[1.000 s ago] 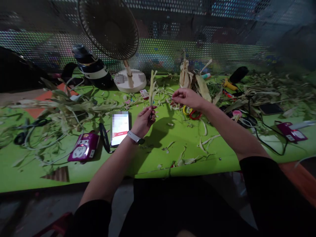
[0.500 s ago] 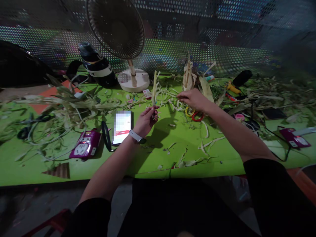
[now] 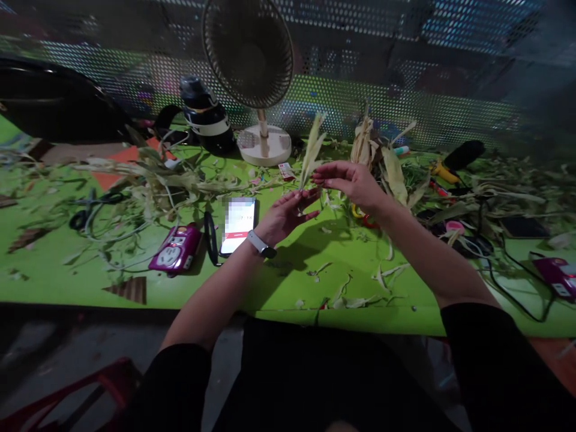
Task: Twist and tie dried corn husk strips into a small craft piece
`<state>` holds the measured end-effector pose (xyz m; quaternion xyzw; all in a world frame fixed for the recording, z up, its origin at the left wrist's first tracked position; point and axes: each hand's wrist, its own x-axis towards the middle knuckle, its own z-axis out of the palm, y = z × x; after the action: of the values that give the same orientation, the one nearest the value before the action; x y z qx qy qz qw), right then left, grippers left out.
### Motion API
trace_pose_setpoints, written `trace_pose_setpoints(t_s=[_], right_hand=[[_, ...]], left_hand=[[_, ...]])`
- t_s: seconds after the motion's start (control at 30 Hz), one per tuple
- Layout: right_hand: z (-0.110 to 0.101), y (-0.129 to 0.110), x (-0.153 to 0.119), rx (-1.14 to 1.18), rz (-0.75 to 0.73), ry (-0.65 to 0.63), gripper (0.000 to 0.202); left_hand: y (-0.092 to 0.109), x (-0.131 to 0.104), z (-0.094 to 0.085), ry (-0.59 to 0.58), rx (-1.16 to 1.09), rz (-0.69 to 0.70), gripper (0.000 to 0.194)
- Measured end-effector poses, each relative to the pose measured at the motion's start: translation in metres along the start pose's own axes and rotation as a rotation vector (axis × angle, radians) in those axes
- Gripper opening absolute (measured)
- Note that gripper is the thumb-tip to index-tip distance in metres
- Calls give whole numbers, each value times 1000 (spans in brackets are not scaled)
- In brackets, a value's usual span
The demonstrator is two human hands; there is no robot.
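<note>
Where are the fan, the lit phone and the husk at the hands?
Fan (image 3: 248,55), head view: middle of its round grille.
Phone (image 3: 237,224), head view: its lit screen.
Husk (image 3: 311,151), head view: its pale blade.

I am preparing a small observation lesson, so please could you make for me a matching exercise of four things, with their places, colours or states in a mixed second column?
Column one
1. phone
2. fan
3. husk piece
4. bottle

Column two
A. dark, with a pale band around its body
B. stands on a round, pale base
C. rises above the fingers of the left hand
D. lies on the green table, screen lit

Right pairs: 1-D, 2-B, 3-C, 4-A
</note>
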<state>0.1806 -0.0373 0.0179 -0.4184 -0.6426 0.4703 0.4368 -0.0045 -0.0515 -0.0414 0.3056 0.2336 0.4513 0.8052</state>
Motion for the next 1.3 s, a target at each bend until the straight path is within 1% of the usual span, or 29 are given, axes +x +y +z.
trace_pose_setpoints(t_s=[0.07,0.13,0.37,0.47,0.53,0.6,0.67,0.77,0.83,0.87,0.97,1.0,1.07,1.13,1.3], right_hand=[[3,4,-1,-14,-9,18,22],[5,8,-1,-22,-13,42,22],[21,28,-3,36,21,219,22],[24,36,-5,43,16,228,25],[22,40,-6,35,-8,229,24],[17,42,-8,-20,-31,217,22],[10,44,-12,-145,-58,171,23],[1,45,-18,-368,-112,90,33],[-4,44,-21,-481,-119,38,37],[-6,43,-22,-532,-115,0,34],[-15,38,-21,-649,-103,-128,17],[-18,37,-20,-663,-102,-153,16],[-25,34,-19,-673,-100,-163,18],[-31,34,-17,-690,-117,-144,18],[-40,35,-16,-729,-208,-74,18]], left_hand=[[-1,-1,0,-58,-6,-64,7],[-3,-2,0,-74,-18,-79,7],[-17,0,2,-54,-80,-85,4],[-21,2,1,-46,-76,-74,4],[-23,3,0,-39,-61,-75,5],[-23,3,0,-15,-42,-84,5],[-21,3,0,21,-23,-92,5],[-18,3,1,67,-11,-81,4],[-16,3,0,68,-8,-67,4],[-16,4,0,64,-5,-65,5],[-15,5,-3,53,6,-72,8],[-15,6,-4,52,9,-76,9],[-15,7,-6,49,16,-88,10],[-14,8,-9,52,20,-100,10],[-13,10,-13,86,43,-129,7]])
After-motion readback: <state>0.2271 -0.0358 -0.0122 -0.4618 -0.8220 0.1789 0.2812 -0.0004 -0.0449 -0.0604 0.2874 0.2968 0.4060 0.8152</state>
